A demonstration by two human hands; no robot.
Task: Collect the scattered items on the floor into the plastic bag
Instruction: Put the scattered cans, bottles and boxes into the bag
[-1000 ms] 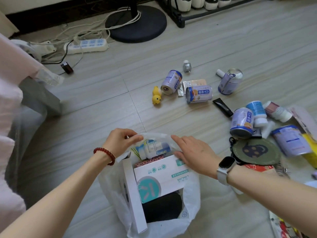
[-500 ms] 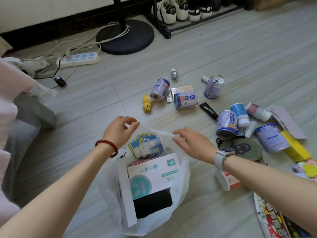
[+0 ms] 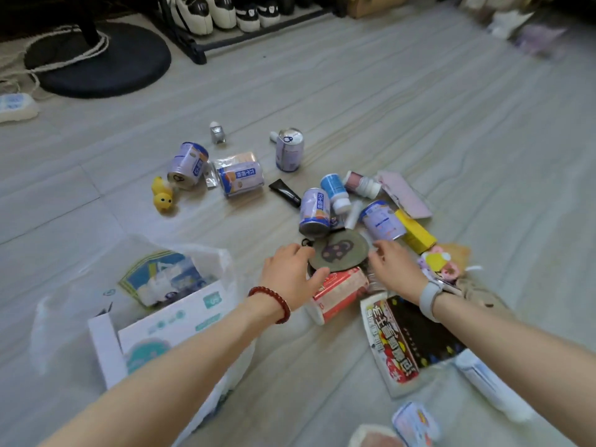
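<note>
The plastic bag (image 3: 222, 262) sits on the floor (image 3: 419, 124) at near left, its mouth slack and partly folded over the white box (image 3: 171, 321) and the packet already inside. We judge the first risk there: with neither hand on it, the rim could sag shut, so whatever we bring back may catch on the film or slide off onto the floor. The scattered items lie to its right and farther off, and they are crowded. The round dark pouch (image 3: 342, 253) lies on top of the red-and-white packet (image 3: 342, 291), and an upright can (image 3: 314, 211) touches its far edge, so lifting the pouch carelessly could tip that can into the blue-capped bottle (image 3: 335, 191) just beside it. The cans lying on their sides, such as the one at far left (image 3: 187, 164), could roll if nudged. Our left hand (image 3: 290, 275) reaches over the pouch's left edge, fingers spread and lightly bent, gripping nothing yet. Our right hand (image 3: 393, 269) comes in at the pouch's right edge, fingers loosely curved and likewise empty; whether the fingertips touch the pouch we cannot tell.
</note>
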